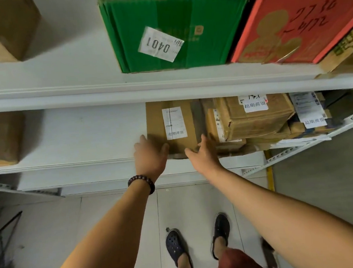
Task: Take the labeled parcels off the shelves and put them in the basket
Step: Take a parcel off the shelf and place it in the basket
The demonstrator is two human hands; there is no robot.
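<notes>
A brown cardboard parcel (155, 122) with a white label (174, 123) lies on the lower white shelf (68, 163), and its front end reaches the shelf edge. My left hand (150, 156) is at the parcel's front left corner, fingers straight along its left side and thumb against its front. My right hand (203, 154) is at the front right corner, thumb spread over the front and fingers reaching up beside the neighbouring box. Neither hand has curled round the parcel. A dark wire frame (4, 238) at the lower left is too blurred to identify.
Crumpled labelled parcels (255, 121) are packed tight against the parcel's right side. The upper shelf (62, 94) carries a green box (186, 54) labelled 0401, a red box (289, 19) and a brown box (0, 29). Another brown box (0, 139) sits on the lower shelf at left. Tiled floor lies below.
</notes>
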